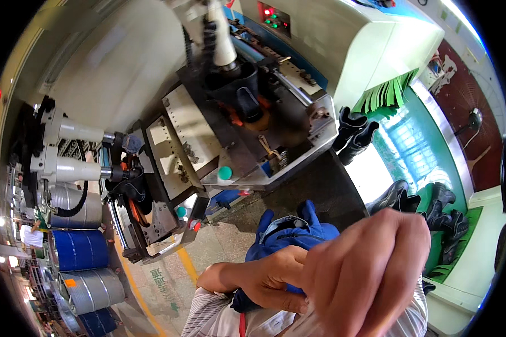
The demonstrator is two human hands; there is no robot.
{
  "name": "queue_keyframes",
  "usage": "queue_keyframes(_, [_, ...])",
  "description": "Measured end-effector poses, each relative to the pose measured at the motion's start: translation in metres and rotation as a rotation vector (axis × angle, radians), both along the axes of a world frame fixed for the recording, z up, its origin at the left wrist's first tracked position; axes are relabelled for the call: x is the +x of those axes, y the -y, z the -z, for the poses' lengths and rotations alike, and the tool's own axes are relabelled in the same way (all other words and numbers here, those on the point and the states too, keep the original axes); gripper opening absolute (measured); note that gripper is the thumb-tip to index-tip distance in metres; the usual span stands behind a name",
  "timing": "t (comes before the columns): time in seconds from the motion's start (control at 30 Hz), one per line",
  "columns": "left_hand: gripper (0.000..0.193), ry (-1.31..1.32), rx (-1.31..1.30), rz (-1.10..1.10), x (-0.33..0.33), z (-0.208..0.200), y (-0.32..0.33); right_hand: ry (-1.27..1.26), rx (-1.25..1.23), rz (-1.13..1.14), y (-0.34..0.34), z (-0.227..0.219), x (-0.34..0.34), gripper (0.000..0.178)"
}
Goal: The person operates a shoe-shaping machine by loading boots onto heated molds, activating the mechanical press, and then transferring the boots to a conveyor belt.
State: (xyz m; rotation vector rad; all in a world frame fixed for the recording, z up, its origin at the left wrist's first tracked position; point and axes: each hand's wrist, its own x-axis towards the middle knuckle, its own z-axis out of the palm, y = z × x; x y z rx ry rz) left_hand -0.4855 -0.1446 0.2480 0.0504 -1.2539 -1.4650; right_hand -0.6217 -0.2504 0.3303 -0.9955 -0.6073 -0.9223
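Observation:
My right hand (371, 269) is close to the camera at the lower right, its fingers curled into a fist. Just left of it is my left hand (272, 281), with bent fingers partly hidden behind the right one. Whatever is between the fingers of either hand cannot be made out. Both hands are over my pale striped shirt (208, 312). Bunched blue cloth (292, 233) shows just beyond them. Ahead, a dark boot (244, 98) sits upside-open in a machine station (194, 132), under a white cylinder.
Another dark boot (135, 188) sits in a second station to the left. Several black boots stand on the conveyor (402, 143) at right, near green strip curtains (385, 98). Blue drums (81, 250) and grey drums (93, 289) line the far left. The station's metal corner (320, 143) juts toward me.

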Motion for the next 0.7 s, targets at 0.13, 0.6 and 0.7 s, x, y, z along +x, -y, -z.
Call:
queue_keyframes(0.13, [0.022, -0.078, -0.023, 0.081, 0.061, -0.016, -0.027, -0.419, -0.01, 0.526, -0.001, 0.007, 0.055, 0.034])
queue_keyframes(0.6, [0.042, -0.429, -0.222, -0.432, 0.153, -0.082, -0.117, -1.276, -0.447, 1.095, 0.109, 0.143, 0.181, 0.02])
queue_keyframes(0.7, [0.049, -0.388, -0.338, -0.55, 0.166, -0.067, -0.117, -1.154, -0.813, 1.386, 0.149, 0.16, 0.196, 0.036])
